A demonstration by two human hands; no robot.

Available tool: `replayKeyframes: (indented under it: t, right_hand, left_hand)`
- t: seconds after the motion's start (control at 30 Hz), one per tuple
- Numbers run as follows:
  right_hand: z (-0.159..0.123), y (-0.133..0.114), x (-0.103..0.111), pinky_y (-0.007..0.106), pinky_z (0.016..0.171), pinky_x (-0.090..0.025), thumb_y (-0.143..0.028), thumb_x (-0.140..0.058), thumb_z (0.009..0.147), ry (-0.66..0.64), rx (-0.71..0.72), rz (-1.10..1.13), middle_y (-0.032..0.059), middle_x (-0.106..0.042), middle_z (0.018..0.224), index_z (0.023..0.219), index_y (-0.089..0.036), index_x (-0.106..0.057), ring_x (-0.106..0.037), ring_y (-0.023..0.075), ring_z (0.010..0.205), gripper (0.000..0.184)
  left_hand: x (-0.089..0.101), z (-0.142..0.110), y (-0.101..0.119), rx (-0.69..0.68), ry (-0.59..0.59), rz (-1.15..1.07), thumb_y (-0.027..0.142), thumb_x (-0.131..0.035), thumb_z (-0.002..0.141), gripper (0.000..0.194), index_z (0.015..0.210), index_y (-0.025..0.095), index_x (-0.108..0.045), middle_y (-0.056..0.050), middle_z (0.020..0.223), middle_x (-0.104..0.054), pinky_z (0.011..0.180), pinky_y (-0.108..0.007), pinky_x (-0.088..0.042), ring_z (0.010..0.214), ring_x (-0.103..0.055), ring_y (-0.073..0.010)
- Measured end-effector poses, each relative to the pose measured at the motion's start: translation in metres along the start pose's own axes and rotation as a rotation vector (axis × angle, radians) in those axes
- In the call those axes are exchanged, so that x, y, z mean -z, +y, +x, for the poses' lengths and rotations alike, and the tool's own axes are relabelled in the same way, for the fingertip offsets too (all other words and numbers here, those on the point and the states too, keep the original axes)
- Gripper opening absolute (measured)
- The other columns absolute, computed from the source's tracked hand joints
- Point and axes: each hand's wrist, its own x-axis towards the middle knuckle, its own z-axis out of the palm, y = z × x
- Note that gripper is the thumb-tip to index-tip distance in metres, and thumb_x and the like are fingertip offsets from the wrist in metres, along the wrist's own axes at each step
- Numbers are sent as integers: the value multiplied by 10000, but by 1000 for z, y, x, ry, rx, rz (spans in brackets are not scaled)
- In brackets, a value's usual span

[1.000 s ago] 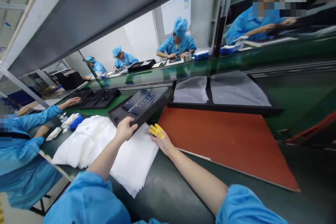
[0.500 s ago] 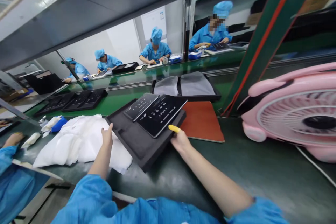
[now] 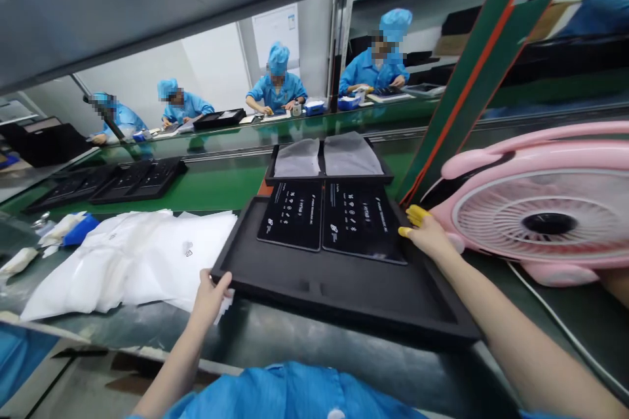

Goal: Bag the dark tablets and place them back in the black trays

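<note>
A shallow black foam tray (image 3: 304, 281) lies in front of me, its front edge toward my body. Two flat black tablet-like panels (image 3: 295, 216) with white print and icons rest side by side in its far half. My left hand (image 3: 211, 294) pinches the tray's left front corner. At the right rim, my right hand (image 3: 425, 232), with yellow finger covers, grips the tray beside the right panel. The near part of the tray holds nothing. White thin sheets (image 3: 132, 262) lie piled just left of the tray.
Behind stands another tray (image 3: 322, 177) with two white-sleeved flat items. A pink fan (image 3: 545, 216) takes up the right side. More black trays (image 3: 140, 182) sit on the green belt at left, by a blue box (image 3: 81, 229). Co-workers (image 3: 278, 82) sit across the line.
The tray has swung from a tilted, angled pose to lying broadside before me. My right hand moved right along with it. The orange-brown board is now mostly covered.
</note>
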Motion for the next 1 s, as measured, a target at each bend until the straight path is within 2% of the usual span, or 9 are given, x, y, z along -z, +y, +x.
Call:
replayKeyframes:
  t: [0.1,0.23,0.3,0.4,0.5,0.63,0.77,0.87,1.0]
  right_hand:
    - [-7,-28,-17,414,915,-450,-191,-533,601,-122,150,-66,89,-584,1126,1031,-200,-582,-555,236,1054,433]
    - [-23,-67,-36,428,972,-409,-212,-477,715,-288,416,-52,72,-564,1151,1052,-219,-577,-524,210,1094,351]
    - [-23,-73,-37,434,933,-438,-238,-469,739,-323,438,-81,76,-596,1076,1026,-212,-588,-556,212,1029,311]
    - [-11,-70,-28,424,878,-471,-256,-476,734,-318,434,-154,77,-617,1002,983,-207,-608,-573,220,966,286]
    - [8,-70,-18,405,828,-488,-251,-484,712,-282,417,-232,69,-619,974,969,-213,-620,-577,220,914,293]
    - [43,-86,-18,410,861,-456,-254,-497,700,-312,354,-422,74,-601,1031,1026,-209,-610,-552,239,945,348]
    - [88,-93,-36,394,912,-407,-280,-518,723,-370,235,-635,112,-534,1178,1135,-163,-560,-471,278,1094,430]
    - [121,-83,-55,398,938,-367,-351,-484,781,-398,144,-701,146,-491,1246,1185,-121,-524,-430,301,1149,467]
    - [155,-58,-79,407,842,-403,-472,-476,790,-499,46,-643,148,-602,1081,1038,-140,-616,-544,288,989,437]
  left_hand:
    - [17,3,0,-135,-161,326,347,-588,735,189,652,217,-477,39,446,-482,587,-261,-379,492,-512,-157]
    - [19,46,9,-348,30,407,241,-515,774,66,710,231,-527,-5,698,-588,703,-266,-396,703,-558,-174]
    - [11,69,10,-403,-18,437,219,-587,716,77,773,229,-535,-19,809,-591,735,-274,-402,790,-557,-187]
    - [-2,93,6,-441,-48,557,228,-638,675,141,748,212,-519,-40,836,-556,740,-291,-400,832,-538,-210]
    - [-8,104,4,-426,51,662,230,-520,773,80,705,204,-488,-51,810,-530,714,-294,-392,818,-529,-210]
    - [-11,105,6,-444,63,819,217,-380,848,157,738,200,-491,-57,844,-542,700,-292,-386,835,-532,-201]
    - [-14,101,8,-397,71,927,308,-389,854,172,837,185,-508,-68,923,-557,696,-295,-399,866,-541,-202]
    - [-15,101,8,-420,57,979,353,-426,837,192,864,181,-508,-71,938,-557,687,-288,-401,872,-545,-201]
    - [-15,107,8,-350,90,992,270,-324,879,213,808,187,-507,-64,902,-574,651,-279,-378,845,-555,-195]
